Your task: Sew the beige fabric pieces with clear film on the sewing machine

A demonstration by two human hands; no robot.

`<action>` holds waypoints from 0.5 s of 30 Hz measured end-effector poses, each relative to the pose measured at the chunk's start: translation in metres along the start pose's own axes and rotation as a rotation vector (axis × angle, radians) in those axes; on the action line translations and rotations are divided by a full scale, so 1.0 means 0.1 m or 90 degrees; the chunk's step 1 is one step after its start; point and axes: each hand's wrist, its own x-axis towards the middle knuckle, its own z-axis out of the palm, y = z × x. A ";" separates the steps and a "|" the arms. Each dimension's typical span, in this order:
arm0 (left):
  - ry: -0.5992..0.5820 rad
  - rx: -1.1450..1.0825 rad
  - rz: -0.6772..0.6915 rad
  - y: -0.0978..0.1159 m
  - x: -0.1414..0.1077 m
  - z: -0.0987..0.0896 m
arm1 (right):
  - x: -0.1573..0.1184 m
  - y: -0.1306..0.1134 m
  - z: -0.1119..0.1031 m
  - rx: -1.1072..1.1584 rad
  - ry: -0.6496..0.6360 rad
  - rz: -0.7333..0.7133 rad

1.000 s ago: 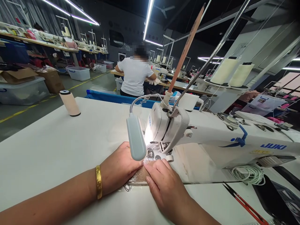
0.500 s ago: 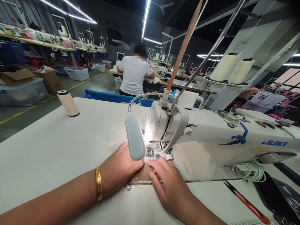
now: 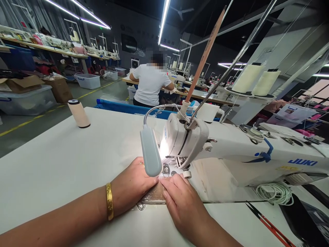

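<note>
My left hand [image 3: 131, 181] rests on the white table [image 3: 102, 144] at the machine's needle area, its thumb stretched toward the right hand and its fingertips partly hidden behind a grey-green lamp [image 3: 151, 151]. Close to that thumb is my right hand [image 3: 180, 199], with thumb and forefinger drawn together. What lies between the fingertips is too small to make out. Just beyond them are the presser foot and needle plate [image 3: 166, 169] of a white sewing machine [image 3: 231, 144]. Between the hands shows a brownish, shiny patch [image 3: 155, 193] of the machine bed.
A peach thread cone [image 3: 79, 115] stands at the back left. Red-handled tweezers [image 3: 272, 224], a coil of pale cord [image 3: 275, 193] and a black object [image 3: 299, 216] lie at the right. Beyond the table, a person in a white shirt [image 3: 150, 84] sits at another machine.
The view has shifted slightly, so the machine and cone appear a little farther right. My right forefinger has moved slightly left, closer to my left thumb.
</note>
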 end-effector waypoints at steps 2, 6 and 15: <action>-0.011 0.008 -0.006 -0.02 0.00 0.01 | 0.01 0.00 -0.02 0.009 0.003 0.001; -0.026 0.026 -0.023 -0.04 0.01 0.02 | 0.02 0.00 -0.05 0.042 0.019 0.010; -0.033 0.001 -0.076 -0.09 0.07 0.04 | 0.00 0.08 -0.11 -0.003 0.079 0.043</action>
